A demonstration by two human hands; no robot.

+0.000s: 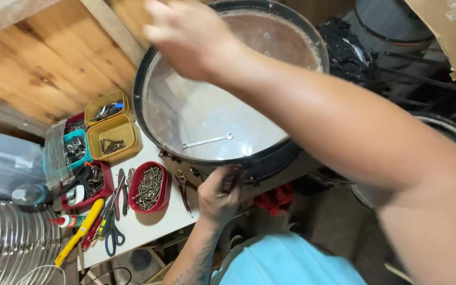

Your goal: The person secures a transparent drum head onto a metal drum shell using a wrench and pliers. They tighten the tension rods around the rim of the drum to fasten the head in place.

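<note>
head view: the drum (222, 113) lies half on the white worktop (149, 221), overhanging its edge. the left hand (218, 194) has its fingers curled on a lug at the rim; a slip could tip it. right hand (188, 34) is blurred above, its grip unreadable. a wrench (207, 140) rests on the clear drumhead.

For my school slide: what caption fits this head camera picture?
Left hand grips the drum's dark rim, right hand hovers above its clear head, where a wrench lies.
</note>
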